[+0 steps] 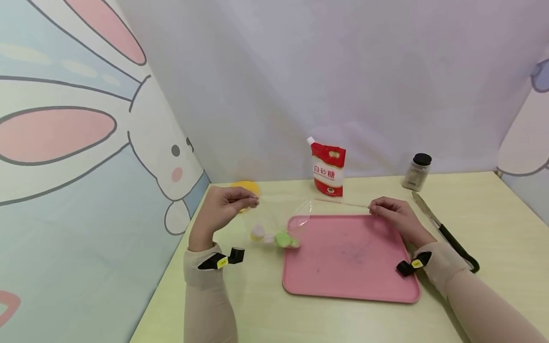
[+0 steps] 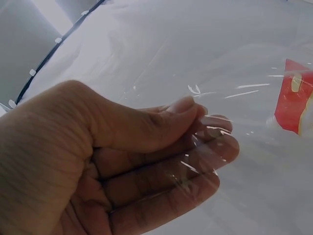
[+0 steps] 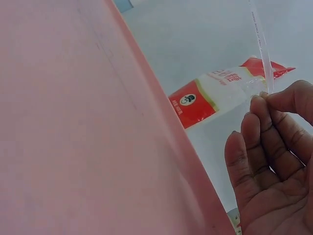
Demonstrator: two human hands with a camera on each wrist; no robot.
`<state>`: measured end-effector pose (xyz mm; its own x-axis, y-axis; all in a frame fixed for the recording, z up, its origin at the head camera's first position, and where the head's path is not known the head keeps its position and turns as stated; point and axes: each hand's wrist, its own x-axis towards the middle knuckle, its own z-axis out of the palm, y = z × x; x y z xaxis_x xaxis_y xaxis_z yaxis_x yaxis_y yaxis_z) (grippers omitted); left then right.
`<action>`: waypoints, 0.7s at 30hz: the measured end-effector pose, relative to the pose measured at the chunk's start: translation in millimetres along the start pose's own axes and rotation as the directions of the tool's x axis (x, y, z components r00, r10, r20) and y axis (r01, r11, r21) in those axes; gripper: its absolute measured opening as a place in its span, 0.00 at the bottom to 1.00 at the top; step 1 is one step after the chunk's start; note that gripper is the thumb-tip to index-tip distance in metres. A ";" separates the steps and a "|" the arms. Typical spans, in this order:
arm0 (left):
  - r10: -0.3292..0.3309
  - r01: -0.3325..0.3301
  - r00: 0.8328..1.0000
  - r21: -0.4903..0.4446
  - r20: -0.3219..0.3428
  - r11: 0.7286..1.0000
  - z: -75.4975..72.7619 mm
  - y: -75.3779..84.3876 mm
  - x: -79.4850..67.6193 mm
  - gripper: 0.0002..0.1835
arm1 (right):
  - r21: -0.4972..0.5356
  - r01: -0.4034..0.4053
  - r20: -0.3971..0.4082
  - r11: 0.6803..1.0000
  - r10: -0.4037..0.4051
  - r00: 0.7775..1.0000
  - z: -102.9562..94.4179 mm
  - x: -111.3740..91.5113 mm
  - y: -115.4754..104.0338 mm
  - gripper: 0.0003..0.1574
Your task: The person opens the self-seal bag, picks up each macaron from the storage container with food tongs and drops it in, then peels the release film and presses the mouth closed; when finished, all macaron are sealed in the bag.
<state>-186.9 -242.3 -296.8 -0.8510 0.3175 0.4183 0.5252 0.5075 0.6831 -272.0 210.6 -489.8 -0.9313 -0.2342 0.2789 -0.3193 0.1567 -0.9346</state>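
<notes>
In the head view my left hand point(image 1: 224, 209) is raised over the left of the table, pinching a clear plastic bag point(image 1: 274, 214) by its upper edge between thumb and index finger. At the bag's bottom show small lavender, yellow and green pieces point(image 1: 283, 239), overlapping the left edge of the pink tray point(image 1: 351, 286). The left wrist view shows the clear film point(image 2: 244, 95) running from the fingertips. Above the tray's far right corner, my right hand point(image 1: 396, 218) pinches the end of a thin clear strip point(image 3: 260, 41) between thumb and index finger.
Behind the tray stands a red and white sugar pouch point(image 1: 328, 170). Farther right are a jar point(image 1: 417, 174) with a black lid and a long-bladed tool point(image 1: 456, 245) with a black handle. A yellow-orange round thing point(image 1: 246, 187) sits partly hidden behind my left hand.
</notes>
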 end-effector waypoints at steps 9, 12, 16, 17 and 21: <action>0.018 -0.019 0.999 -0.031 -0.031 0.999 -2.3 -27.3 0.2 0.05 | -0.048 0.020 -0.005 0.999 -0.020 1.000 -3.8 -1.4 3.0 0.14; 0.041 -0.044 0.998 -0.060 -0.043 0.997 -4.8 -27.7 -1.3 0.05 | -0.140 0.023 -0.025 0.990 -0.026 0.999 -4.5 -2.0 6.5 0.09; 0.076 -0.078 0.996 -0.067 -0.039 0.995 -5.9 -25.1 -1.4 0.05 | -0.244 0.049 -0.033 0.969 -0.059 0.998 -4.1 -0.9 13.4 0.05; 0.081 -0.083 0.996 -0.064 -0.039 0.995 -5.9 -24.7 -1.2 0.05 | -0.260 0.063 -0.033 0.964 -0.074 0.997 -3.9 -0.6 15.0 0.05; 0.074 -0.076 0.996 -0.044 -0.042 0.996 -4.2 -23.8 -1.3 0.05 | -0.312 0.098 -0.036 0.945 -0.115 0.993 -3.3 -0.8 16.8 0.06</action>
<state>-198.4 -258.1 -311.1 -0.8093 0.3202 0.4924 0.5874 0.4465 0.6750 -277.2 216.6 -505.0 -0.8944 -0.2156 0.3920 -0.4473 0.4246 -0.7871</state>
